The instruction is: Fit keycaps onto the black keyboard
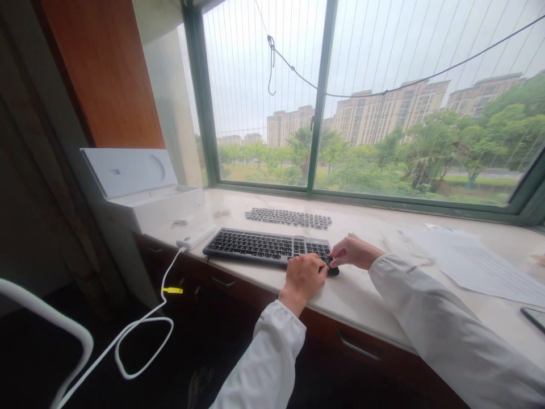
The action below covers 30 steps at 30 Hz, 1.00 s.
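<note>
A dark keyboard lies along the near edge of the white counter, its keys black with pale outlines. My left hand is closed over its near edge at the number pad, fingers curled and tips partly hidden. From the right, my right hand reaches the keyboard's right end, thumb and forefinger brought close together in a pinch. Whatever may be between those fingertips is too small to make out. Behind the keyboard, loose grey keycaps are laid out in rows like a keyboard.
An open white box stands at the left. A white power strip lies before it, its cord hanging over the edge. Printed papers and a dark-edged device lie at right. A window closes the back.
</note>
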Each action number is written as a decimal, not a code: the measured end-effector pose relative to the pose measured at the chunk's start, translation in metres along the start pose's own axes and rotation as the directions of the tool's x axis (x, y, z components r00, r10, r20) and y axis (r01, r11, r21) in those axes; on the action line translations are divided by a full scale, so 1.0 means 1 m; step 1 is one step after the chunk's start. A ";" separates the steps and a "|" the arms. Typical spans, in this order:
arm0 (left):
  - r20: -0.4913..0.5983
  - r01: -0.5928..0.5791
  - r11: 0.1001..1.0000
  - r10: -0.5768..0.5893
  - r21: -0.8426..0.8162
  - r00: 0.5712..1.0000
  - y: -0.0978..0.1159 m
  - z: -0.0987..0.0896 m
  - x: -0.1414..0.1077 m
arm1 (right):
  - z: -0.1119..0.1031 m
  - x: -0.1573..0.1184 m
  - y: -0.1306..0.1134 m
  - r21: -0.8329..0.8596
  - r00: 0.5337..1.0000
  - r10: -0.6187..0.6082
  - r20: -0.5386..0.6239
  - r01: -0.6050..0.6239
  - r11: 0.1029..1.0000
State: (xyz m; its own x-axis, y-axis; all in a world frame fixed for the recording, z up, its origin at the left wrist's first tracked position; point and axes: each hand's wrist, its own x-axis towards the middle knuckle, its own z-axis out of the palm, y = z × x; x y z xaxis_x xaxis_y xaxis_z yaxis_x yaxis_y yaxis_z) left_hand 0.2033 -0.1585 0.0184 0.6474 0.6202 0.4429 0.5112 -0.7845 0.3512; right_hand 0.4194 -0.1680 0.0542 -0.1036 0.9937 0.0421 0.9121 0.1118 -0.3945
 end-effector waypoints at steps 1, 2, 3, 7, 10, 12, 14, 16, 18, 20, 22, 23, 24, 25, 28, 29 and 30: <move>-0.002 -0.003 1.000 0.003 0.004 1.000 0.000 0.001 0.000 | 0.001 0.000 0.003 0.023 1.000 0.001 -0.001 -0.001 1.000; -0.005 -0.005 1.000 0.005 0.008 1.000 -0.001 0.001 0.000 | 0.003 0.000 0.006 0.045 1.000 0.003 -0.005 -0.003 0.999; -0.007 -0.006 1.000 0.006 0.010 1.000 -0.001 0.002 0.000 | 0.004 0.000 0.009 0.067 1.000 0.007 -0.009 -0.006 0.998; -0.004 -0.006 1.000 0.006 0.008 1.000 -0.001 0.002 0.001 | 0.009 0.000 0.017 0.194 0.999 0.043 0.026 -0.047 0.980; 0.004 -0.010 1.000 0.009 0.001 1.000 -0.001 0.002 0.000 | 0.010 0.000 0.018 0.331 0.993 0.072 0.092 -0.098 0.939; -0.005 -0.014 1.000 0.014 0.001 1.000 -0.001 0.002 0.000 | 0.009 -0.001 0.015 0.362 0.990 0.074 0.117 -0.112 0.925; -0.017 -0.022 1.000 0.022 0.005 1.000 -0.002 0.002 0.000 | 0.007 -0.002 0.011 0.338 0.990 0.076 0.120 -0.113 0.935; -0.023 -0.030 1.000 0.030 0.008 0.999 -0.002 0.003 0.000 | 0.005 -0.002 0.008 0.288 0.990 0.085 0.113 -0.115 0.951; -0.025 -0.034 0.999 0.035 0.006 0.999 -0.003 0.004 -0.001 | 0.004 -0.002 0.006 0.236 0.990 0.092 0.105 -0.114 0.965; -0.022 -0.034 0.999 0.034 0.006 0.999 -0.003 0.004 -0.001 | 0.003 0.000 0.007 0.186 0.993 0.081 0.086 -0.096 0.978; -0.017 -0.030 0.999 0.031 0.009 0.999 -0.003 0.004 0.000 | 0.002 0.001 0.010 0.147 0.996 0.067 0.067 -0.076 0.986; -0.015 -0.029 1.000 0.029 0.011 0.999 -0.003 0.004 0.000 | 0.003 0.002 0.012 0.136 0.996 0.063 0.062 -0.071 0.988; -0.012 -0.028 1.000 0.028 0.014 1.000 -0.003 0.004 0.000 | 0.003 0.002 0.013 0.133 0.996 0.062 0.061 -0.070 0.989; -0.008 -0.028 0.999 0.028 0.017 1.000 -0.003 0.004 0.000 | 0.003 0.002 0.014 0.140 0.996 0.065 0.065 -0.073 0.987; 0.005 -0.028 0.999 0.028 0.023 1.000 -0.003 0.003 0.000 | 0.004 0.002 0.016 0.215 0.993 0.077 0.086 -0.094 0.972; 0.009 -0.025 0.999 0.025 0.024 1.000 -0.003 0.003 0.000 | 0.005 0.001 0.016 0.250 0.992 0.084 0.098 -0.106 0.962; 0.013 -0.023 0.999 0.022 0.023 1.000 -0.002 0.003 0.000 | 0.005 0.001 0.016 0.282 0.989 0.091 0.113 -0.120 0.952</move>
State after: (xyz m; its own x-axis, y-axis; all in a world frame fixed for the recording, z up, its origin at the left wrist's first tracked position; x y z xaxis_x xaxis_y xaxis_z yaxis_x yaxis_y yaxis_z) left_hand 0.2038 -0.1565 0.0154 0.6658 0.6024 0.4403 0.5095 -0.7981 0.3216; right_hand 0.4323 -0.1657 0.0437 -0.0637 0.9932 -0.0979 0.7685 -0.0137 -0.6397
